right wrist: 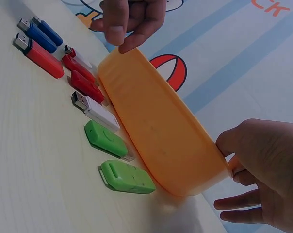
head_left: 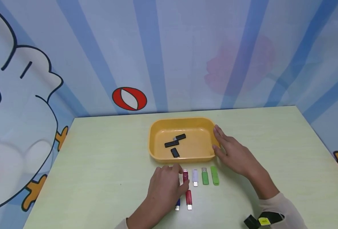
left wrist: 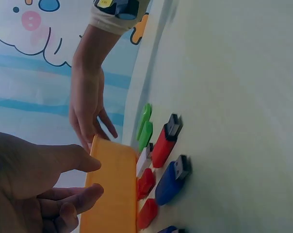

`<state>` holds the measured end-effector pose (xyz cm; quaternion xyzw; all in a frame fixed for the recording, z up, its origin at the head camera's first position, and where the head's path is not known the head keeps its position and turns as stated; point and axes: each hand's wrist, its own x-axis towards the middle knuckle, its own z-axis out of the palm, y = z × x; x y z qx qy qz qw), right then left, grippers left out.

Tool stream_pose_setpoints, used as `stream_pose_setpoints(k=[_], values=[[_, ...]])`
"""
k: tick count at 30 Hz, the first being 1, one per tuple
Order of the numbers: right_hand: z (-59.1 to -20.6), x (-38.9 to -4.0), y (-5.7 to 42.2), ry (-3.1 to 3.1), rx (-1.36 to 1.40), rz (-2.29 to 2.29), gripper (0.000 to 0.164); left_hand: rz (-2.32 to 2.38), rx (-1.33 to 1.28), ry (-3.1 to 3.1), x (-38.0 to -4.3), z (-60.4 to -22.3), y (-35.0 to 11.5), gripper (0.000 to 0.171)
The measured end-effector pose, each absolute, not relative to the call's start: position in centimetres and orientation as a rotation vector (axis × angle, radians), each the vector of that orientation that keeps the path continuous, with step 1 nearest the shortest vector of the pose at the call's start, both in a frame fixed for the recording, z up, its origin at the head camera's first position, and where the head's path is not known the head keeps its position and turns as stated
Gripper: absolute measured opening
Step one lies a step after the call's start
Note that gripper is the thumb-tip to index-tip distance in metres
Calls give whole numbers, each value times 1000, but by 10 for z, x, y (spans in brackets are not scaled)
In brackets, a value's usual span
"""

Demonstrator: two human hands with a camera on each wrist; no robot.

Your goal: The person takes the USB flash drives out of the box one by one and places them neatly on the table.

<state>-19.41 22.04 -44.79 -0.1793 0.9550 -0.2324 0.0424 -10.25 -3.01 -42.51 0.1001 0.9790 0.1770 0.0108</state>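
Note:
A shallow yellow tray stands toward the back of the table, with three black USB sticks lying in it. My right hand is at the tray's right end, its thumb and fingertips gripping the rim, as the right wrist view shows. Just in front of the tray hovers my left hand, above several USB sticks. Thumb and forefinger are apart in the left wrist view, with nothing between them. Near it are a red USB stick and a blue USB stick; the left hand hides some sticks from the head view.
Right of the left hand lie a pale lavender USB stick and two green ones, one with a clear cap, the other all green. A patterned blue wall rises behind the table.

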Motion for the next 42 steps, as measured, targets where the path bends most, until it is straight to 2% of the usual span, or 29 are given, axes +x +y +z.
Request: stream_pose_setpoints(k=[14, 22, 42], values=[[-447, -193, 219, 2926, -552, -704, 68, 612, 231, 3116, -124, -407, -44, 37], [-447, -195, 219, 2936, -564, -690, 68, 582, 249, 3180, -141, -400, -52, 30], [-446, -193, 218, 2913, -524, -703, 70, 556, 357, 3123, -177, -404, -56, 29]])
